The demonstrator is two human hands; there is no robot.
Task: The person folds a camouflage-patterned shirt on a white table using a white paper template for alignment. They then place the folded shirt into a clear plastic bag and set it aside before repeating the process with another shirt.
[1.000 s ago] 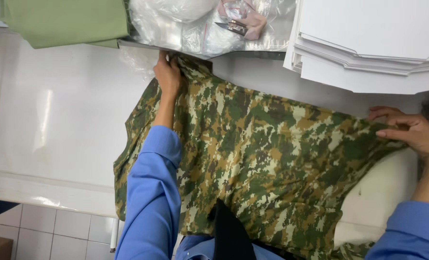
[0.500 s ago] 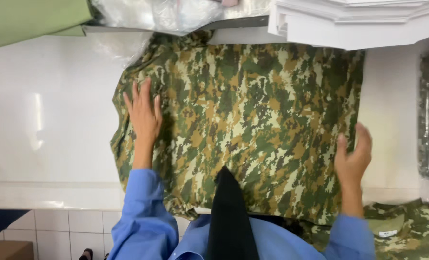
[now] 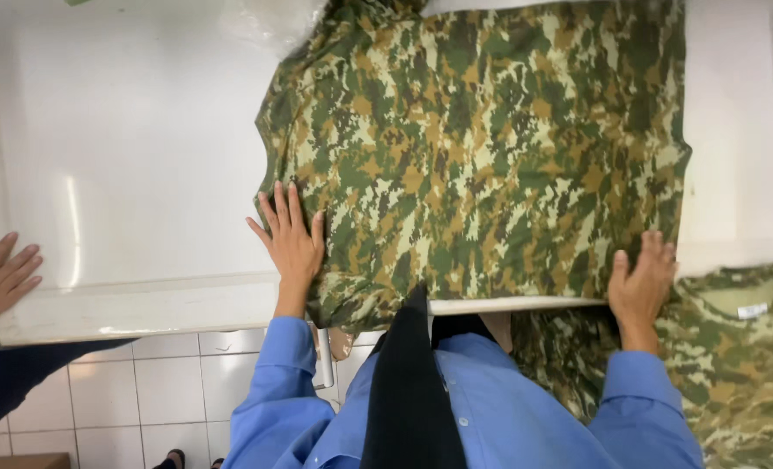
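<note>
Since a moment ago your hands have slid down toward the near edge of the camouflage shirt (image 3: 482,165), and another person's hand (image 3: 0,278) has come in at the far left. Nearest you, your left hand (image 3: 292,243) lies flat with fingers spread on the shirt's lower left border, and your right hand (image 3: 642,282) rests open on its lower right corner; neither clamps anything, both seemingly pinning the cloth smooth. More camouflage garments (image 3: 742,365) hang low on your right. Beyond your hands, the shirt lies spread across the white table (image 3: 143,174), its hem draping over the near edge, with crumpled clear plastic (image 3: 273,22) at the far side.
</note>
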